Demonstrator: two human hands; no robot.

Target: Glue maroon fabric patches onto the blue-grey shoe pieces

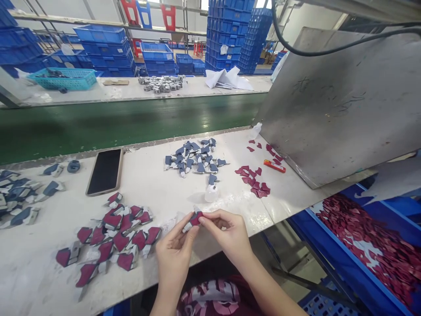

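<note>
Between my two hands, over the front edge of the white table, is a small grey-and-white part with a maroon face (196, 218). My left hand (176, 245) pinches it from the left with thumb and fingers. On its right end, the thumb and index finger of my right hand (226, 232) press against the maroon face. Left of my hands lies a loose pile of similar maroon-faced parts (121, 240). Beyond them sits a cluster of blue-grey and white parts (194, 157). Loose maroon pieces (251, 177) lie to the right of that cluster.
A phone (104, 172) and more blue-grey parts (20, 193) lie left. An orange lighter (274, 166) rests near a slanted metal panel (348, 101). At lower right, a blue bin (345, 245) holds many maroon pieces. A green conveyor belt (131, 120) runs behind the table.
</note>
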